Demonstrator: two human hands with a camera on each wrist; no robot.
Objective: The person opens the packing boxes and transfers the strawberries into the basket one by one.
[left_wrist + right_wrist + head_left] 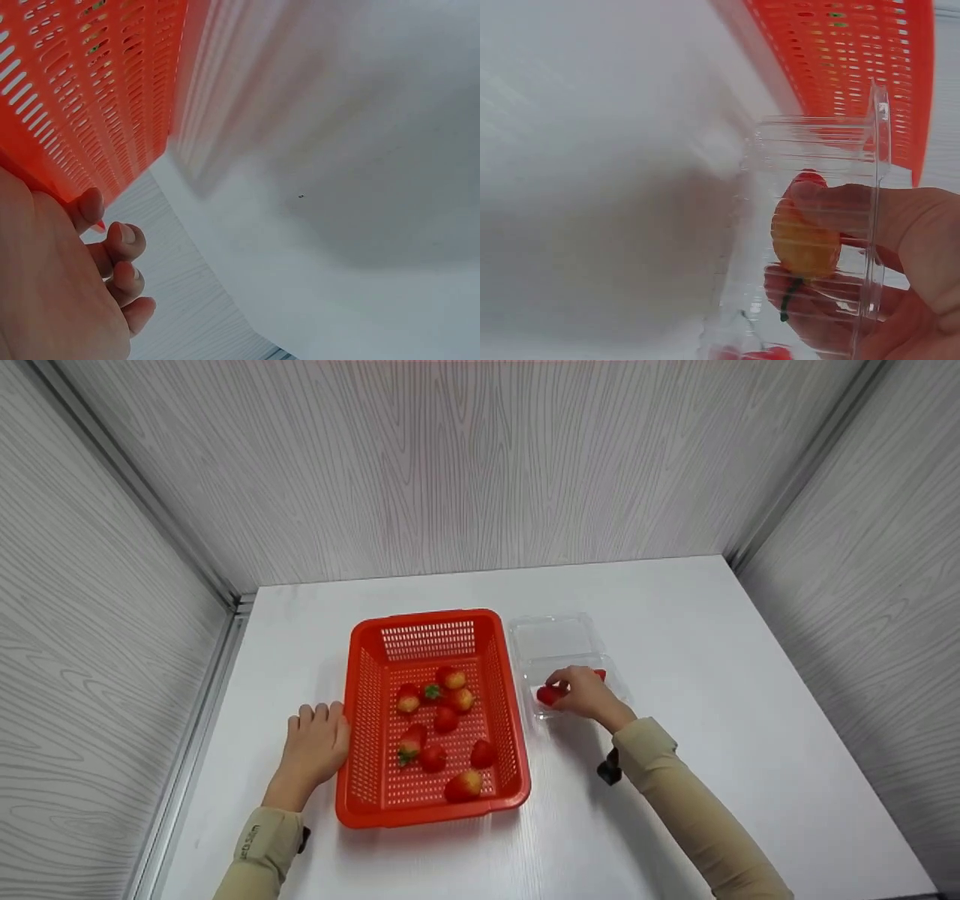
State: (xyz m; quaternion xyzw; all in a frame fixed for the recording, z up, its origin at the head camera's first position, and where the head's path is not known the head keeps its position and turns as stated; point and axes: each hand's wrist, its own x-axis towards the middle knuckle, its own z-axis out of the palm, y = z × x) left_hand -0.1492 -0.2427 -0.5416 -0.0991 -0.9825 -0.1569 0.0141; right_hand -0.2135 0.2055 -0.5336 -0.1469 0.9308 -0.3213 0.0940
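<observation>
At the red plastic basket [514,765], my left hand [319,739] holds the left rim. Seen in the left wrist view, its index finger [90,208] sits under the rim while the other fingers curl loosely beside it. Several red-and-yellow strawberries [463,786] lie in the basket, some with green leaves. My right hand [589,694] reaches into a clear plastic clamshell box [556,637] and pinches a strawberry [806,240] between thumb and fingers. The right wrist view shows this strawberry's green stem through the box wall. Another strawberry [600,674] lies in the box by the hand.
The box stands with its lid folded back, close against the basket's right side. Both are on a white table [712,660], enclosed at the back and sides by pale wood-grain panels [450,472].
</observation>
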